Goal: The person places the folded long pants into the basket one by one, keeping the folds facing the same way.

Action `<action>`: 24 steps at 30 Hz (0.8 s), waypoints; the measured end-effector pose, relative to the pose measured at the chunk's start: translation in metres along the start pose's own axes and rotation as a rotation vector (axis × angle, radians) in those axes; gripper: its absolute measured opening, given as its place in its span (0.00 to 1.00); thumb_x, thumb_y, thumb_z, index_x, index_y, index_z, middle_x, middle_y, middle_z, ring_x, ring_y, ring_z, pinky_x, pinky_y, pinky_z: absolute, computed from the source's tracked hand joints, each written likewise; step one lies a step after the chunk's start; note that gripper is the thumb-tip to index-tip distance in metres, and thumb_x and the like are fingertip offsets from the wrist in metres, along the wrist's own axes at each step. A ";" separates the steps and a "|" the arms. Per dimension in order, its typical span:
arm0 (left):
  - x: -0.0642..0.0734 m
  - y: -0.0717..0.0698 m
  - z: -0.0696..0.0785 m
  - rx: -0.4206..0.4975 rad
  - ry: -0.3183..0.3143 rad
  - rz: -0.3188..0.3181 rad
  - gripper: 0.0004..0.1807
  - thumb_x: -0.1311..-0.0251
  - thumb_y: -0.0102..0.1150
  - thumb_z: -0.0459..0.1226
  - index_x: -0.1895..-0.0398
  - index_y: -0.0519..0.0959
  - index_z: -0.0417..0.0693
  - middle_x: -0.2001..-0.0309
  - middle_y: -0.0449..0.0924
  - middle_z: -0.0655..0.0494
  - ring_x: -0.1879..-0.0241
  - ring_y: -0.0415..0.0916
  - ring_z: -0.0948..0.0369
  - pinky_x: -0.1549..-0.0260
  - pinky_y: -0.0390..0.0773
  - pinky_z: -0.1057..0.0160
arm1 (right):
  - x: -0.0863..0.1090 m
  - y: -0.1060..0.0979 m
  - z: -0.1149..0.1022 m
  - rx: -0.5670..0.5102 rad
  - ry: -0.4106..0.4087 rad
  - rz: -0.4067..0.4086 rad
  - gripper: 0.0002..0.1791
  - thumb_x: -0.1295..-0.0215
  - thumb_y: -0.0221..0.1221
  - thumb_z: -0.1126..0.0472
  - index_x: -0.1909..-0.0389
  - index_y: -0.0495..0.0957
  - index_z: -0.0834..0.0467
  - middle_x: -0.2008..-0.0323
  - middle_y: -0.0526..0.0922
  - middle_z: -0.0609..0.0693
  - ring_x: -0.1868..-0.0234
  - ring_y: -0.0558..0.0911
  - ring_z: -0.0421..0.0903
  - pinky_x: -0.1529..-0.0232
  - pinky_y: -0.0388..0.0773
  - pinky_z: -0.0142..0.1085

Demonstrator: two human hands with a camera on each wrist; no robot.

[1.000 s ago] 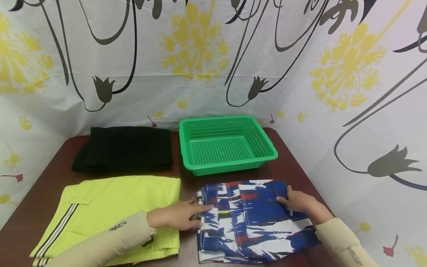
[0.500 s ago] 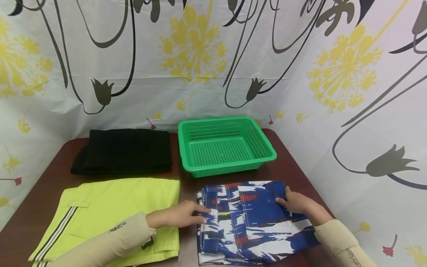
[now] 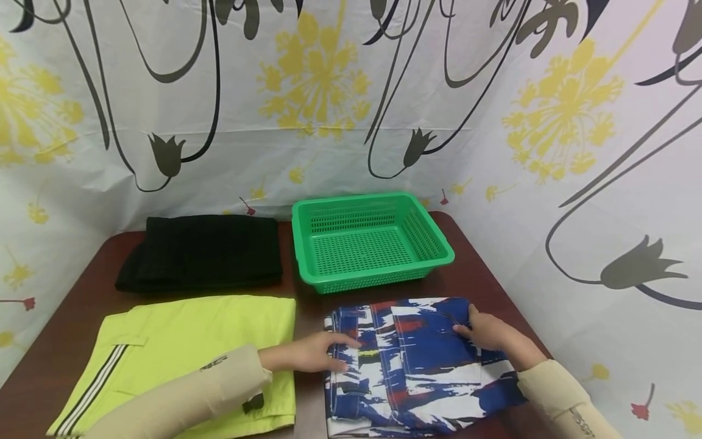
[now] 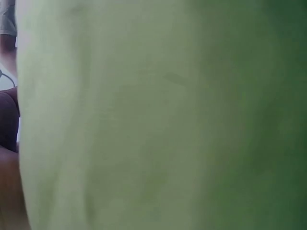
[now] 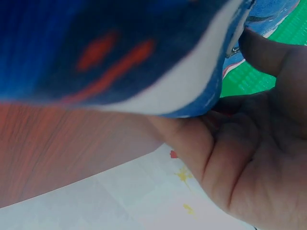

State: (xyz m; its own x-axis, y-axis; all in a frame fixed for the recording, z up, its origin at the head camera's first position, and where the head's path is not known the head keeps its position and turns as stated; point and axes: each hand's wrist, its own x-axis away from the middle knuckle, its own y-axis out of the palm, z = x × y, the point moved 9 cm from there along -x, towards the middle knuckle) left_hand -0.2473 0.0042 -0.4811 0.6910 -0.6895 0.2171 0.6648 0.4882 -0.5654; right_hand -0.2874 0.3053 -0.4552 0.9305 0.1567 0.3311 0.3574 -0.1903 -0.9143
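Observation:
Folded patterned pants (image 3: 433, 353) in blue, white and red lie at the front right of the table. My right hand (image 3: 490, 332) pinches their far right edge, thumb on top; in the right wrist view its fingers (image 5: 182, 132) reach beneath the cloth. At the pants' left edge, my left hand (image 3: 315, 353) lies with extended fingers over the folded layers. Its forearm crosses the folded yellow-green pants (image 3: 214, 329), which carry a black-and-white side stripe. Blurred yellow-green cloth (image 4: 144, 115) fills nearly all of the left wrist view, hiding the left hand there.
A green plastic basket (image 3: 378, 283) with perforated sides stands at the back right of the dark red table (image 3: 466, 274). Folded black cloth (image 3: 214, 253) lies at the back left. A flower-patterned white sheet (image 3: 236, 164) surrounds the table's back and sides.
My left hand has shifted slightly right, farther over the patterned pants' left edge. My right hand keeps its hold at the right edge. The head view has tilted a little.

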 end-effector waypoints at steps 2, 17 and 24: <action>0.000 0.000 0.000 0.008 0.004 0.002 0.27 0.43 0.66 0.42 0.38 0.75 0.57 0.35 0.72 0.47 0.33 0.66 0.47 0.37 0.68 0.45 | 0.000 0.000 0.001 -0.005 0.008 -0.002 0.41 0.28 0.51 0.55 0.38 0.48 0.89 0.43 0.64 0.85 0.41 0.69 0.76 0.43 0.69 0.62; -0.002 -0.003 0.009 -0.063 0.045 0.015 0.26 0.45 0.67 0.40 0.41 0.78 0.58 0.39 0.77 0.54 0.48 0.76 0.59 0.41 0.73 0.56 | 0.000 -0.018 0.022 -0.029 -0.018 0.091 0.27 0.36 0.60 0.58 0.53 0.72 0.82 0.60 0.80 0.75 0.58 0.82 0.67 0.56 0.77 0.57; 0.002 -0.003 0.016 -0.083 0.054 0.014 0.18 0.47 0.68 0.38 0.51 0.83 0.60 0.45 0.81 0.59 0.46 0.75 0.62 0.43 0.73 0.57 | 0.006 -0.024 0.021 -0.067 -0.091 0.109 0.22 0.37 0.61 0.57 0.60 0.76 0.78 0.70 0.83 0.64 0.68 0.82 0.55 0.65 0.78 0.49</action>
State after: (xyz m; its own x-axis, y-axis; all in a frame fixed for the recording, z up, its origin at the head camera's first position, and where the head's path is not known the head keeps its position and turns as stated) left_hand -0.2432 0.0096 -0.4659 0.6819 -0.7121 0.1670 0.6282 0.4531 -0.6325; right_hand -0.2918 0.3317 -0.4358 0.9542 0.2179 0.2053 0.2618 -0.2750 -0.9251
